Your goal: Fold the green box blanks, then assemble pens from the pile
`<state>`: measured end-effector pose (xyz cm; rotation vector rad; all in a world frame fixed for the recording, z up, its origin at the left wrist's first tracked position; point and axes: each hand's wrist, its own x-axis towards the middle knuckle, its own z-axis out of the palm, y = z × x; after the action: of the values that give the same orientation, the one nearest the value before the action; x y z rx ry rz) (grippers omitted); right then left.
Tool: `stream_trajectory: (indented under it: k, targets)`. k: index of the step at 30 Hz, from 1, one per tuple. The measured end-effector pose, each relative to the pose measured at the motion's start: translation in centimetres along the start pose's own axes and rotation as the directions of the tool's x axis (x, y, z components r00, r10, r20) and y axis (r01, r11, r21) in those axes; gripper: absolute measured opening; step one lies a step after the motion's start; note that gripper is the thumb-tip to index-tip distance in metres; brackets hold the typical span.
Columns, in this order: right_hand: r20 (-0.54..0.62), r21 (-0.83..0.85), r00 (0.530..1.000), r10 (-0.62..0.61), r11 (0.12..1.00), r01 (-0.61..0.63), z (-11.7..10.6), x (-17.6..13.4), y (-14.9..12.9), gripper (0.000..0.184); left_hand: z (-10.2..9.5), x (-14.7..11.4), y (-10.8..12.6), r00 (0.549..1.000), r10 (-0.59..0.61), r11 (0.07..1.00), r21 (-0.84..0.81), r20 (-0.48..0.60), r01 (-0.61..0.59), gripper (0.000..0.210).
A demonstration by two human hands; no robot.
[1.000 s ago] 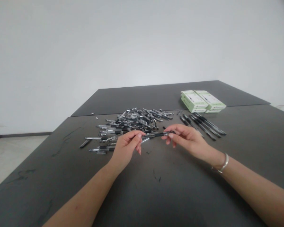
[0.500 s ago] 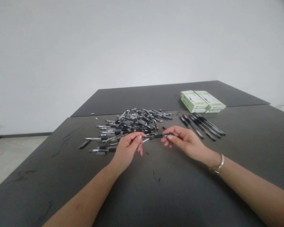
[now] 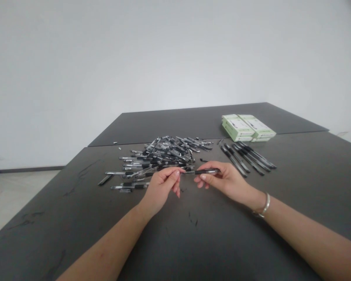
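Between my two hands, level above the dark table, lies a pen with a black grip and a clear barrel. My left hand pinches its left end between thumb and fingertips. At the right end, my right hand has its thumb and fingers closed on the dark grip section. Both hands cover parts of the pen. Just behind my left hand spreads a loose pile of pens with black grips and clear barrels. To the right of the pile, several pens lie side by side at a slant.
Stacked green and white boxes stand behind the row of pens. A seam crosses the dark table near the pile's far side. Small loose pieces lie at the back left. A pale wall rises behind.
My right hand has slid left along the pen, from its right end onto the grip. My left hand has shifted slightly right. The pile and boxes stay put.
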<state>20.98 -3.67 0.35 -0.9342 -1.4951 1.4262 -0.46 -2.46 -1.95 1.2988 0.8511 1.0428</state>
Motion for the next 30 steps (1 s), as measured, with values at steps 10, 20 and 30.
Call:
stream_trajectory:
  k: [10,20,30]
  targets:
    - [-0.038,0.232,0.997,0.070,0.971,-0.059,-0.4,1.1,2.1,0.025,0.5,-0.1,-0.6,0.986,-0.133,0.966,0.235,0.096,0.108,0.030]
    - [-0.243,0.238,0.958,0.153,0.967,-0.094,-3.4,1.9,0.9,0.025,0.0,-0.1,-0.6,0.988,-0.139,0.926,0.361,0.063,0.108,0.025]
    - [-0.351,-0.922,0.936,0.001,0.173,-0.346,-8.2,2.5,1.8,0.025,-0.1,-0.1,-0.1,0.989,-0.142,0.907,0.407,0.045,0.111,0.024]
